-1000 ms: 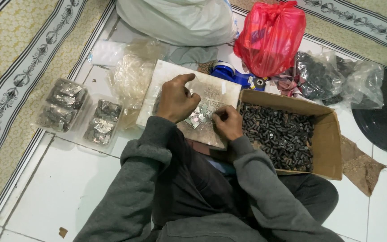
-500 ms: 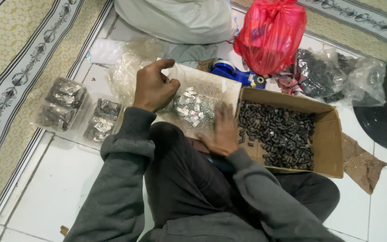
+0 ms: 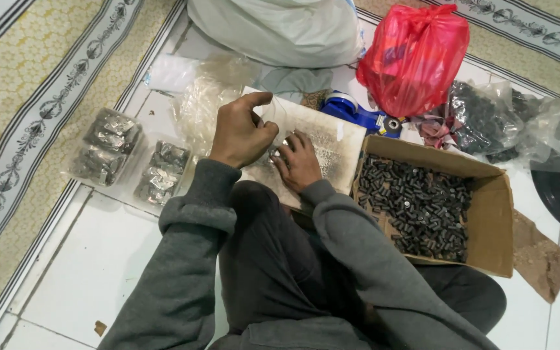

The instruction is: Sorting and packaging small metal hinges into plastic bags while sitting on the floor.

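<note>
The clear plastic bag (image 3: 279, 120), pinched open by the left hand (image 3: 241, 133) while the right hand (image 3: 299, 162) gathers small metal pieces (image 3: 279, 154) with curled fingers, may slip and spill them over the board (image 3: 332, 146).

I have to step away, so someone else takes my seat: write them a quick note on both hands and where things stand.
Left hand pinches a small clear bag above the board. Right hand rests flat on the board, over small silvery parts. Done: filled packets lie on the floor at left. Left: the cardboard box at right is full of small dark pieces.
</note>
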